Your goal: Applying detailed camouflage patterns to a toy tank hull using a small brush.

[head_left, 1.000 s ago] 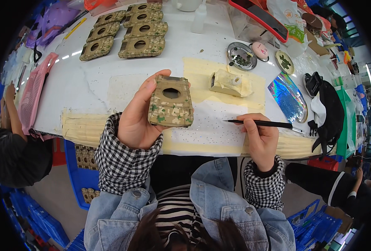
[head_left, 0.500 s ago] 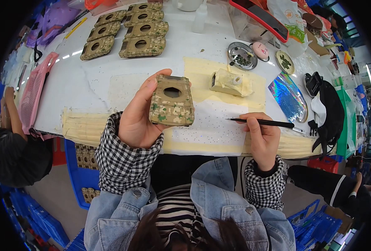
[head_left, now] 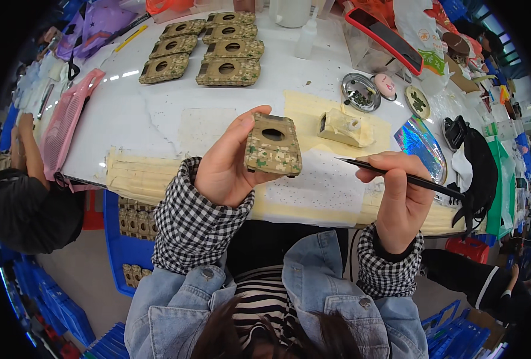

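My left hand [head_left: 226, 164] grips a toy tank hull [head_left: 274, 145] in pixel camouflage, its top with the round hole facing up and tilted. My right hand [head_left: 400, 194] is closed around thin black tweezers [head_left: 440, 187], whose fine points aim left toward the hull, a short gap away. Whether something tiny sits between the points cannot be made out. Beneath lies a white sheet [head_left: 313, 200] dotted with many small specks. Just beyond it stands a small block wrapped in masking tape [head_left: 344, 127] with a nozzle-like tip on top.
Several matching hulls [head_left: 228, 70] stand in rows at the far left. A round tin of small dark parts [head_left: 361, 91] and a dish of green pieces [head_left: 418, 102] sit at the right. A red-cased phone [head_left: 385, 39] rests on a clear box. A blue tray of hulls [head_left: 119, 257] is below the table edge.
The whole view has shifted, moving the scene rightward. The tweezers now slope more, and their points are slightly nearer the hull. Both hands keep their holds.
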A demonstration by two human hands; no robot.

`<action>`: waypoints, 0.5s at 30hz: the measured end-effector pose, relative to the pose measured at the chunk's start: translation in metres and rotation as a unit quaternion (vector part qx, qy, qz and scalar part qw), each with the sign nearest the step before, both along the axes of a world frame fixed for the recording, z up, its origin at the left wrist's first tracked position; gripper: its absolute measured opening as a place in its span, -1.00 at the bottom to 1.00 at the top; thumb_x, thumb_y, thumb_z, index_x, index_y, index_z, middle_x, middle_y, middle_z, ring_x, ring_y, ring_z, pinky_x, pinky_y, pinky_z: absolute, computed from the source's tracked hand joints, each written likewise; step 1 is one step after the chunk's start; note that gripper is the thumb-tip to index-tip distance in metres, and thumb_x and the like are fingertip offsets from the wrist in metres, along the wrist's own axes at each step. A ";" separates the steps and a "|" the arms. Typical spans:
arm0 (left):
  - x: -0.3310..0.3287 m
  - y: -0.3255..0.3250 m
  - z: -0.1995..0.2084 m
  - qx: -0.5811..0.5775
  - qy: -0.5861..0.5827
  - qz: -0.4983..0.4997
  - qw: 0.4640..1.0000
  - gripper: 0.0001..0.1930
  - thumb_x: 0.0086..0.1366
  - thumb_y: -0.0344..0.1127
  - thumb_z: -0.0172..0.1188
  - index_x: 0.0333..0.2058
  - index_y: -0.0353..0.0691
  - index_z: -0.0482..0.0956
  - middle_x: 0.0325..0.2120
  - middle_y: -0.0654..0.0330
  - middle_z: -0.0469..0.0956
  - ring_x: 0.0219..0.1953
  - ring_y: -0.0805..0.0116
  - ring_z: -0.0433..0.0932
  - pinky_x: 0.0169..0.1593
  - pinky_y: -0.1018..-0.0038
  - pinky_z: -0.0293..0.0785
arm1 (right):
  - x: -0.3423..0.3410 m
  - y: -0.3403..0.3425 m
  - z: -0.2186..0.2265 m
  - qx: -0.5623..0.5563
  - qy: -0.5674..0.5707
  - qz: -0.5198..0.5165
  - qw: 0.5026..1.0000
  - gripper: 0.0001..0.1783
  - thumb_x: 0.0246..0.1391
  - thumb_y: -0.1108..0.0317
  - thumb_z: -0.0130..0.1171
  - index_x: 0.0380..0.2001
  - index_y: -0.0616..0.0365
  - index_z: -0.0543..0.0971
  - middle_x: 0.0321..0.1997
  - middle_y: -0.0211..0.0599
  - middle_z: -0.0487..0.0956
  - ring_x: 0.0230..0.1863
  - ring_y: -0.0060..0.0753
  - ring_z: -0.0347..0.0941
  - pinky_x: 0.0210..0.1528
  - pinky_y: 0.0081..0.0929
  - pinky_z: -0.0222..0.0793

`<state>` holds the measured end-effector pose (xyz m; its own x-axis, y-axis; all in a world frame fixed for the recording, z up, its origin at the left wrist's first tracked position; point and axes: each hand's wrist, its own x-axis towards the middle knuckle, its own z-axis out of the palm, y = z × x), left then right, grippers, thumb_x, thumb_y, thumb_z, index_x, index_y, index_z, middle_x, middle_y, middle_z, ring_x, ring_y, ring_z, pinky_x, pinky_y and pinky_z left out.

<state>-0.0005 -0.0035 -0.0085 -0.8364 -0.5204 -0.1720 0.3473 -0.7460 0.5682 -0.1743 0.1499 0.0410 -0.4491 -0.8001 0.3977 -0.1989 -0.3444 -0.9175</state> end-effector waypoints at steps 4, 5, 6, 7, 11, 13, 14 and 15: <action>0.000 0.001 0.004 -0.014 -0.019 0.003 1.000 -0.59 0.41 -0.08 -0.29 0.13 -0.13 0.17 0.07 -0.10 0.32 -0.06 0.06 0.50 0.01 0.23 0.48 | 0.016 -0.020 0.004 -0.033 -0.009 0.064 0.997 -0.84 0.17 0.49 0.03 -0.26 0.37 0.51 -0.26 -0.17 0.53 -0.26 -0.46 0.49 -0.18 -0.59 0.41; 0.000 0.002 0.004 -0.011 -0.016 0.005 1.000 -0.59 0.41 -0.08 -0.29 0.13 -0.13 0.17 0.07 -0.09 0.32 -0.05 0.08 0.49 0.02 0.24 0.48 | 0.019 -0.022 0.003 -0.038 -0.007 0.071 0.997 -0.84 0.16 0.50 0.03 -0.25 0.38 0.51 -0.26 -0.18 0.53 -0.25 -0.46 0.48 -0.17 -0.59 0.41; 0.000 0.003 0.006 -0.012 -0.021 0.009 1.000 -0.59 0.41 -0.08 -0.30 0.13 -0.14 0.17 0.07 -0.08 0.33 -0.01 0.13 0.47 0.04 0.23 0.46 | 0.021 -0.025 0.003 -0.039 -0.009 0.078 0.996 -0.84 0.16 0.51 0.03 -0.24 0.38 0.51 -0.26 -0.19 0.53 -0.23 -0.46 0.48 -0.16 -0.59 0.40; 0.000 0.002 0.006 -0.015 -0.019 0.010 1.000 -0.59 0.41 -0.08 -0.30 0.13 -0.14 0.16 0.06 -0.08 0.33 0.00 0.13 0.46 0.05 0.22 0.46 | 0.023 -0.027 0.003 -0.038 -0.012 0.081 0.996 -0.84 0.16 0.50 0.03 -0.24 0.38 0.51 -0.26 -0.18 0.53 -0.24 -0.46 0.48 -0.16 -0.59 0.41; -0.001 0.003 0.004 -0.013 -0.013 0.008 1.000 -0.59 0.41 -0.08 -0.31 0.13 -0.13 0.16 0.06 -0.06 0.34 0.03 0.14 0.44 0.05 0.22 0.45 | 0.025 -0.029 0.001 -0.025 -0.030 0.088 0.995 -0.83 0.17 0.48 0.03 -0.24 0.39 0.51 -0.25 -0.18 0.53 -0.24 -0.44 0.49 -0.15 -0.57 0.44; -0.001 0.004 0.005 -0.011 -0.014 0.010 1.000 -0.59 0.41 -0.08 -0.31 0.13 -0.13 0.16 0.05 -0.06 0.34 0.03 0.14 0.44 0.04 0.23 0.45 | 0.026 -0.030 0.001 -0.019 -0.037 0.092 0.995 -0.82 0.18 0.46 0.03 -0.24 0.39 0.51 -0.25 -0.17 0.52 -0.24 -0.44 0.49 -0.15 -0.56 0.45; -0.001 0.004 0.005 -0.011 -0.015 0.011 1.000 -0.59 0.41 -0.08 -0.31 0.13 -0.13 0.16 0.05 -0.05 0.35 0.02 0.14 0.45 0.04 0.24 0.46 | 0.026 -0.030 0.001 -0.017 -0.037 0.092 0.995 -0.81 0.18 0.46 0.03 -0.24 0.39 0.51 -0.25 -0.17 0.52 -0.24 -0.43 0.50 -0.15 -0.55 0.46; -0.001 0.004 0.005 -0.010 -0.016 0.012 1.000 -0.59 0.41 -0.08 -0.31 0.13 -0.13 0.16 0.05 -0.05 0.35 0.02 0.14 0.45 0.03 0.25 0.47 | 0.026 -0.030 0.001 -0.015 -0.036 0.092 0.995 -0.81 0.18 0.45 0.03 -0.24 0.39 0.51 -0.26 -0.16 0.52 -0.24 -0.43 0.50 -0.15 -0.55 0.46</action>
<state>-0.0014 0.0005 -0.0036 -0.8182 -0.5437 -0.1868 0.3467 -0.7259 0.5941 -0.1481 0.1200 0.0424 -0.3244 -0.8597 0.3946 -0.0637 -0.3963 -0.9159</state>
